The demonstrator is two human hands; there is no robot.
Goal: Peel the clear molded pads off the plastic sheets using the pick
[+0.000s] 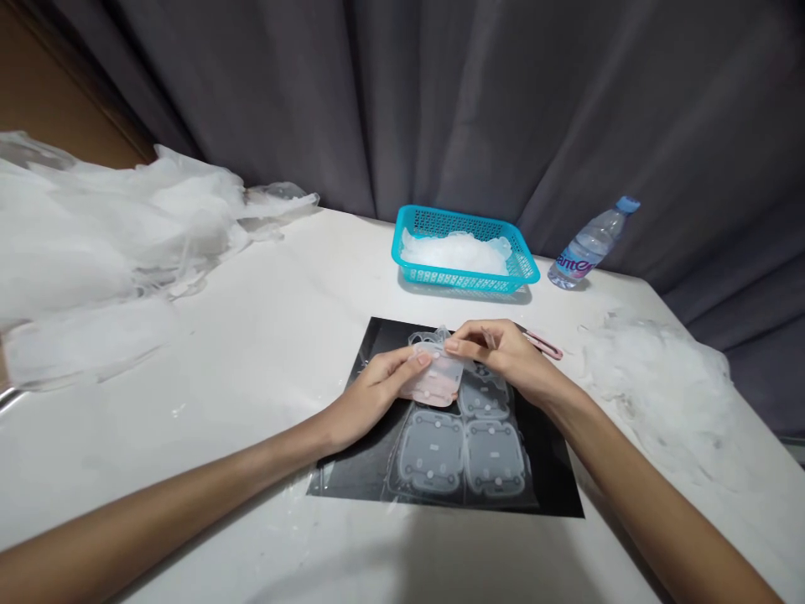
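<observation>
A black mat [553, 470] lies on the white table [264, 352], and on it rests a clear plastic sheet of several rounded tabs [462, 449]. My left hand [371, 394] and my right hand [503, 356] meet at the sheet's far end, both pinching one translucent pinkish tab [433, 379] lifted off the mat. The left fingers grip its left edge; the right thumb and forefinger pinch its top. A pink tool [544, 344] pokes out behind my right hand, lying on the table.
A turquoise basket [525, 268] with clear plastic pieces stands behind the mat. A water bottle [588, 247] lies to its right. Heaps of clear plastic film sit at the left [94, 243] and right [660, 377]. A grey curtain hangs behind.
</observation>
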